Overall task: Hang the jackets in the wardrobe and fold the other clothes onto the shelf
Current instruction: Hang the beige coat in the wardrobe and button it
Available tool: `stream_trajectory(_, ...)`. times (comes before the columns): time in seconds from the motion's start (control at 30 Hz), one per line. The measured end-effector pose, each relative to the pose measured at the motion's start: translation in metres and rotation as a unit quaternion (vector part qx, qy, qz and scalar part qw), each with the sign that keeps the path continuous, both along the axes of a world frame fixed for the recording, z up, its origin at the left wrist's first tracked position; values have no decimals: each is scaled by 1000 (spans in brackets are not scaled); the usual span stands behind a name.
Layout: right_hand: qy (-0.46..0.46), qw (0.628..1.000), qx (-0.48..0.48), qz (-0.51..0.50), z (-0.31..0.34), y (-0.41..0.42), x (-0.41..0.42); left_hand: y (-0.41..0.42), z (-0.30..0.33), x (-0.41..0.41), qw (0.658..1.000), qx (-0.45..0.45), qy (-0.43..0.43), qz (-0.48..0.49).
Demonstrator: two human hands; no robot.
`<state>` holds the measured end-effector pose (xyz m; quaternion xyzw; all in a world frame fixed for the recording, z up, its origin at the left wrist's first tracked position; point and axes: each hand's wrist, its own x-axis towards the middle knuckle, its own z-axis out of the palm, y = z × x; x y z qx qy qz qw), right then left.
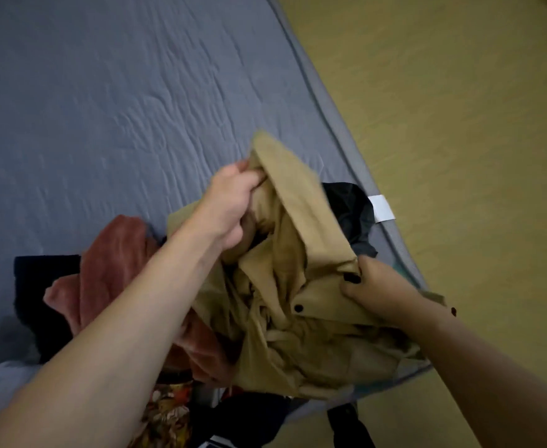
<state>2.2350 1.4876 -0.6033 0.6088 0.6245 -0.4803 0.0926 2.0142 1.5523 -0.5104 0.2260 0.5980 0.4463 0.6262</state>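
Note:
A crumpled tan jacket (301, 286) with dark buttons lies bunched on a pile of clothes at the near corner of the bed. My left hand (230, 205) grips its upper part, fingers curled into the fabric near the collar. My right hand (372, 286) pinches the jacket's edge lower right, thumb on top. Beside it lie a fuzzy rust-pink garment (110, 270), a black garment (349, 205) behind the jacket, a dark navy piece (46, 286) at the left and a patterned cloth (168, 415) at the bottom.
The bed, under a grey-blue sheet (120, 108), fills the left and top. Its edge carries a white tag (382, 208). Yellowish floor (459, 124) runs along the right side. No wardrobe or shelf is in view.

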Motion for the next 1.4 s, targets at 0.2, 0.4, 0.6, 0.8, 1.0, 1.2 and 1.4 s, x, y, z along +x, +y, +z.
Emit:
stream_trajectory(0.2,228,971,-21,-62,35,30,-51,-4,66,20,984,7,-172,-43)
stream_trajectory(0.4,320,815,-73,-477,64,47,-63,-48,15,-71,953,-76,103,-274)
stream_trajectory(0.6,491,596,-143,-619,120,53,-99,-103,-26,-78,892,-133,346,-260)
stream_trajectory(0.8,550,587,-66,-591,233,49,-167,-73,129,-125,965,-33,-17,258)
stream_trajectory(1.0,668,530,-158,-497,401,23,-249,-88,380,-199,935,152,-25,320)
stream_trajectory(1.2,736,563,-166,-338,594,-44,-347,-215,585,-264,865,259,98,419)
stream_trajectory(1.4,753,600,-166,-214,693,-157,-442,-373,661,-330,827,257,161,473)
